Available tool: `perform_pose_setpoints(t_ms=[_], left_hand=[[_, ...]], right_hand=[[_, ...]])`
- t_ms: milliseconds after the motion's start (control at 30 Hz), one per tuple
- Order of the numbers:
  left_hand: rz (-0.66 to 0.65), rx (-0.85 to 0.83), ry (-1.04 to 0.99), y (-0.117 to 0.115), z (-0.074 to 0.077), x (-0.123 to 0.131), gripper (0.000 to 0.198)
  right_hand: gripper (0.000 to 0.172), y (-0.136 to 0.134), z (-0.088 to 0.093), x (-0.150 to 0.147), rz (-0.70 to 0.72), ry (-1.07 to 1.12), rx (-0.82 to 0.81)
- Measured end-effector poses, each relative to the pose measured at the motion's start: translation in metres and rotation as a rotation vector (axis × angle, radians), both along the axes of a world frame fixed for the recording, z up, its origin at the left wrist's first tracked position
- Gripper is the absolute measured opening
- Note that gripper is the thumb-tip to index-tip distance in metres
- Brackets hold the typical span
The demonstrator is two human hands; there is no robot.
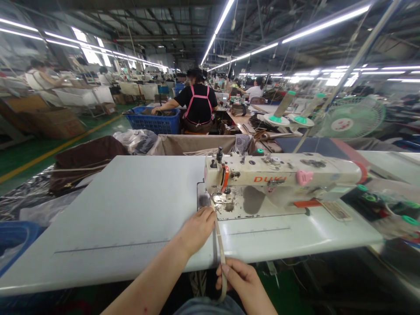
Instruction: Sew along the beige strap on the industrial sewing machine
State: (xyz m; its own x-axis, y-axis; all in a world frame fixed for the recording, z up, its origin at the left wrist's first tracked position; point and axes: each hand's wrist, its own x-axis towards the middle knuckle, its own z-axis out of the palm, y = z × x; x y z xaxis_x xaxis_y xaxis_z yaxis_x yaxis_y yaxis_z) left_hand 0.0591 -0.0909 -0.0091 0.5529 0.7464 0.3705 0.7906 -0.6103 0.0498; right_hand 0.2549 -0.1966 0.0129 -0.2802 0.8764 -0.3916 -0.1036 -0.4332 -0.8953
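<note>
We record a beige strip [220, 245], narrow and gently curved, running from the sewing machine [328, 173] near centre to the lower centre of the frame. Pale tabletop [147, 197], ruler lines [111, 246] printed across it; strip lights [326, 23] upper right, a seated person [197, 103] upper centre. Left grip [198, 227]: fingers bent, touching the strip; whether clasping, we cannot tell. Right grip [241, 275]: pinching its lower part, thumb against fingers.

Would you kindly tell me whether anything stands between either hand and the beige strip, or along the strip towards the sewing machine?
Nothing visible does: the right hand holds the beige strip, the left hand touches it by the sewing machine, and no loose object shows along it.
</note>
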Motion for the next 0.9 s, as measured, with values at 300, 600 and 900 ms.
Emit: perform_pose_setpoints(t_ms=[300, 600, 900], left_hand=[[-0.004, 0.027, 0.031, 0.0, -0.002, 0.0, 0.02], [0.007, 0.042, 0.02, 0.001, -0.009, 0.0, 0.023], [0.043, 0.02, 0.005, 0.0, -0.003, 0.002, 0.025]], right_hand=[[0.056, -0.005, -0.001, 0.001, 0.005, 0.0, -0.014], [0.055, -0.005, -0.001, 0.001, -0.001, 0.008, -0.022], [0.061, -0.003, -0.022, 0.001, 0.014, -0.008, -0.001]])
